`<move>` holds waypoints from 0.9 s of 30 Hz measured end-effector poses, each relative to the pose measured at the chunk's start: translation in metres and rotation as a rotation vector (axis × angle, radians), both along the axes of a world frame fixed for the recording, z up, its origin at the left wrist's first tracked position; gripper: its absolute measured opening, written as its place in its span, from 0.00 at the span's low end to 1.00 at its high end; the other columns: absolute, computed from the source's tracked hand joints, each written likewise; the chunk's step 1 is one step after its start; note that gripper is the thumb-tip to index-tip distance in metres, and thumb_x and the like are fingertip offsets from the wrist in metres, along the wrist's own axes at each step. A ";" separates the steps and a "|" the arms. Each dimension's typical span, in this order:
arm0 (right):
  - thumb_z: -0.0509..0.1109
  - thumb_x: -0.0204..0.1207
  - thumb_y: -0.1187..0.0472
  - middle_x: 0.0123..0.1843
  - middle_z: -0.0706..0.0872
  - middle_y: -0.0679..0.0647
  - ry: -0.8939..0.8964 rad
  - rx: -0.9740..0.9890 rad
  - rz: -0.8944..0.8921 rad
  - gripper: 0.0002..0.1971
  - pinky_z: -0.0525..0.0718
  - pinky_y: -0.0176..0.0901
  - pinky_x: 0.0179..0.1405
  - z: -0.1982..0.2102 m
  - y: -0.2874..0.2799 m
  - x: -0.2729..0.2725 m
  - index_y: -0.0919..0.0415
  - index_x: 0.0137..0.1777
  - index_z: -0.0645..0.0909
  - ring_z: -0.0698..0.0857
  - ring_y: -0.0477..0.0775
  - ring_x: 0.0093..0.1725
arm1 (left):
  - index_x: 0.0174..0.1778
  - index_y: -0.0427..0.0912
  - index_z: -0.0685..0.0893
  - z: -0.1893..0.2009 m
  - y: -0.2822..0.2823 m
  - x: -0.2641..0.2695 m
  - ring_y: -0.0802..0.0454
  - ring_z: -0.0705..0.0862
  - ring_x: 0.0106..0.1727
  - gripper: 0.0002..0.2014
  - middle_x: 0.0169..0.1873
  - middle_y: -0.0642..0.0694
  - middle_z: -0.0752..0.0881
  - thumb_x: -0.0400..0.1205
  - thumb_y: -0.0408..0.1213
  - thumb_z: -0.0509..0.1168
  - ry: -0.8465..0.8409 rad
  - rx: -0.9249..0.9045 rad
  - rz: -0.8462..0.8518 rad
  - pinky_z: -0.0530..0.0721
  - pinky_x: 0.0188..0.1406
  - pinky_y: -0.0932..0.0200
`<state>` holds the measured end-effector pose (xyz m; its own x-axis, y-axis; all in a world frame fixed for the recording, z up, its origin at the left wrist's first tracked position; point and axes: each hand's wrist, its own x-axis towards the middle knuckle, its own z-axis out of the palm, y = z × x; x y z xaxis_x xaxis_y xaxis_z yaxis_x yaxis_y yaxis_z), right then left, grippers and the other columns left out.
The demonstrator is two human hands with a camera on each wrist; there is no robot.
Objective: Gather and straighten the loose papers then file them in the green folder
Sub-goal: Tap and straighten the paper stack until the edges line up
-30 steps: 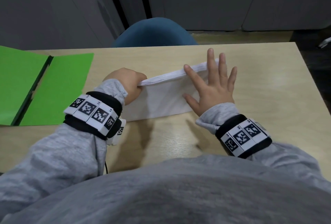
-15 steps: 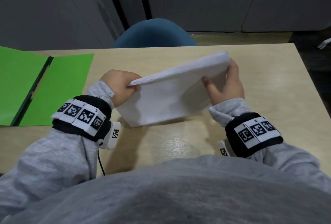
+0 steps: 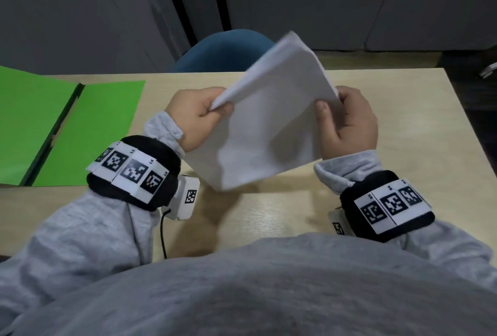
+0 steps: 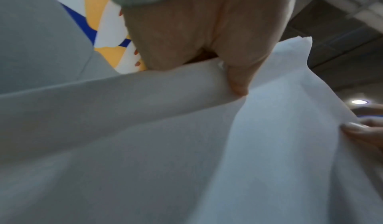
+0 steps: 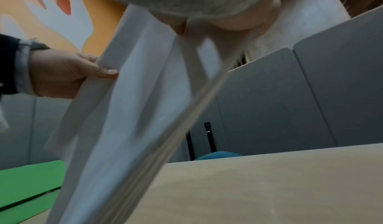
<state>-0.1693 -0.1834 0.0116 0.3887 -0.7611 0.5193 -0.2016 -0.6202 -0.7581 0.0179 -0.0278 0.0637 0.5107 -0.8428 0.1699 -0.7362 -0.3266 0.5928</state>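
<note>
A stack of white papers (image 3: pixel 266 126) is held up off the wooden table (image 3: pixel 403 120), tilted with its far corner raised. My left hand (image 3: pixel 199 117) grips the stack's left edge, thumb on top. My right hand (image 3: pixel 347 120) grips the right edge, thumb across the front sheet. The left wrist view shows the papers (image 4: pixel 186 137) filling the frame under my left hand (image 4: pixel 207 47). In the right wrist view the stack (image 5: pixel 128 112) hangs edge-on above the table, sheets fanned slightly. The green folder (image 3: pixel 67 131) lies open and flat at the table's left.
A blue chair back (image 3: pixel 226 50) stands beyond the table's far edge. Grey panels line the background. The green folder (image 5: pixel 27 186) shows low at the left of the right wrist view.
The papers went from lying on the table under my flat right hand to being lifted by both hands. They have since risen further and tilted more steeply.
</note>
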 end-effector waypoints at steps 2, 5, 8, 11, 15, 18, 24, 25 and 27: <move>0.63 0.78 0.50 0.42 0.79 0.42 0.040 -0.001 -0.058 0.09 0.81 0.63 0.47 -0.002 -0.004 -0.004 0.53 0.49 0.78 0.81 0.52 0.43 | 0.36 0.53 0.82 -0.005 0.005 0.006 0.69 0.76 0.30 0.09 0.26 0.63 0.83 0.81 0.37 0.65 0.085 -0.085 0.083 0.72 0.31 0.72; 0.67 0.77 0.54 0.41 0.78 0.40 -0.091 0.107 -0.101 0.08 0.81 0.42 0.48 -0.001 -0.001 -0.005 0.56 0.51 0.77 0.78 0.39 0.42 | 0.35 0.59 0.80 -0.011 0.014 0.008 0.74 0.77 0.30 0.14 0.26 0.71 0.83 0.82 0.33 0.65 0.224 -0.201 0.185 0.73 0.33 0.77; 0.69 0.76 0.60 0.40 0.81 0.36 -0.210 0.276 0.003 0.08 0.80 0.31 0.47 0.003 0.008 0.000 0.53 0.52 0.74 0.80 0.33 0.41 | 0.42 0.58 0.85 -0.017 0.018 0.005 0.69 0.84 0.42 0.09 0.35 0.68 0.88 0.82 0.37 0.66 0.393 -0.342 0.261 0.81 0.48 0.68; 0.69 0.77 0.60 0.39 0.82 0.41 -0.160 0.372 0.119 0.09 0.78 0.29 0.41 0.002 0.019 0.005 0.51 0.52 0.72 0.80 0.33 0.37 | 0.44 0.59 0.87 -0.030 0.017 -0.004 0.55 0.87 0.50 0.07 0.44 0.58 0.90 0.79 0.42 0.66 0.512 -0.411 0.311 0.84 0.55 0.57; 0.65 0.80 0.62 0.35 0.78 0.39 -0.015 0.415 0.157 0.09 0.74 0.32 0.33 -0.016 0.021 0.006 0.59 0.59 0.73 0.77 0.39 0.30 | 0.48 0.51 0.85 -0.059 0.021 -0.024 0.70 0.86 0.45 0.06 0.44 0.58 0.88 0.83 0.36 0.65 0.583 -0.350 0.357 0.81 0.47 0.75; 0.63 0.81 0.64 0.34 0.77 0.38 0.085 0.408 0.173 0.10 0.70 0.33 0.29 -0.027 0.019 0.006 0.63 0.60 0.72 0.78 0.39 0.31 | 0.47 0.48 0.83 -0.077 0.026 -0.033 0.80 0.82 0.37 0.02 0.40 0.60 0.85 0.83 0.37 0.65 0.523 -0.247 0.419 0.73 0.37 0.86; 0.63 0.81 0.62 0.33 0.78 0.38 0.134 0.402 0.204 0.08 0.71 0.29 0.26 -0.035 0.019 0.006 0.62 0.58 0.73 0.78 0.33 0.30 | 0.46 0.43 0.85 -0.078 0.028 -0.027 0.51 0.84 0.47 0.06 0.43 0.47 0.87 0.82 0.40 0.65 0.510 -0.250 0.504 0.79 0.44 0.71; 0.62 0.81 0.62 0.33 0.77 0.37 0.125 0.379 0.208 0.08 0.71 0.29 0.26 -0.036 0.020 0.005 0.61 0.58 0.73 0.78 0.33 0.30 | 0.45 0.42 0.86 -0.079 0.028 -0.024 0.50 0.85 0.47 0.08 0.42 0.47 0.88 0.82 0.41 0.66 0.526 -0.258 0.516 0.80 0.46 0.66; 0.62 0.81 0.61 0.32 0.78 0.37 0.107 0.344 0.222 0.07 0.72 0.25 0.29 -0.037 0.023 0.005 0.58 0.57 0.76 0.79 0.31 0.31 | 0.44 0.45 0.88 -0.082 0.029 -0.022 0.48 0.87 0.48 0.09 0.42 0.47 0.90 0.79 0.46 0.67 0.564 -0.256 0.550 0.83 0.54 0.54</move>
<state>-0.1639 -0.1599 -0.0251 0.6010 -0.7747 0.1968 -0.1808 -0.3716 -0.9106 -0.0046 0.0016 -0.0179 0.9048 -0.4179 -0.0825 -0.0805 -0.3578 0.9303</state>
